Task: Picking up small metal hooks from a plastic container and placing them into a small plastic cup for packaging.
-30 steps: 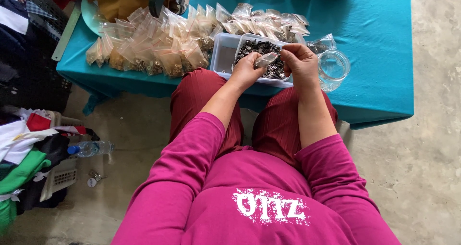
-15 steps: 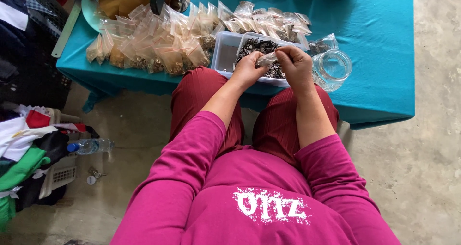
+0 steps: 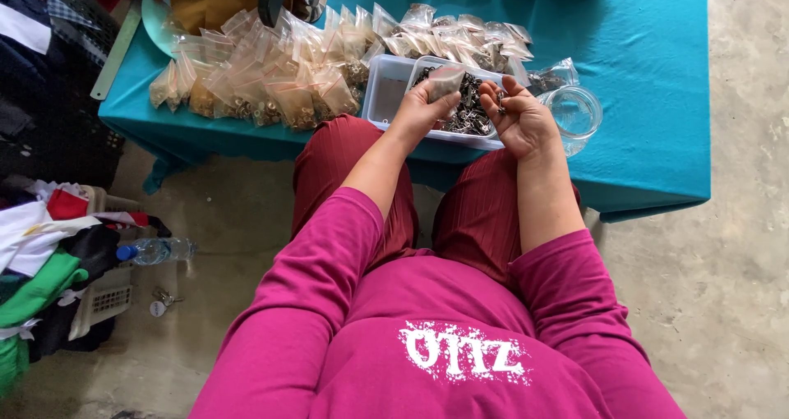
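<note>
Left hand: my left hand (image 3: 421, 111) is closed around a small clear plastic bag (image 3: 445, 80), thumb and fingers pinching it upright over the tray.
Right hand: my right hand (image 3: 519, 122) lies palm up, fingers loosely curled, cupping a few small dark metal pieces (image 3: 500, 100) near the fingertips.
Bag: it sits between my two hands, just above the near edge of the tray; I cannot tell what is inside it.
Tray: a clear rectangular plastic tray (image 3: 386, 98) rests on the near edge of the table, holding a heap of dark metal parts (image 3: 470, 111) at its right end.
Table: a teal cloth (image 3: 649, 82) covers it; my knees in dark red trousers are just below its edge.
Filled bags: a big pile of filled small bags (image 3: 271, 78) lies left of the tray and behind it.
Cup: a clear round plastic cup (image 3: 575, 113) stands just right of my right hand.
Floor: a water bottle (image 3: 152, 251) and heaped clothes (image 3: 41, 263) lie to my left.
</note>
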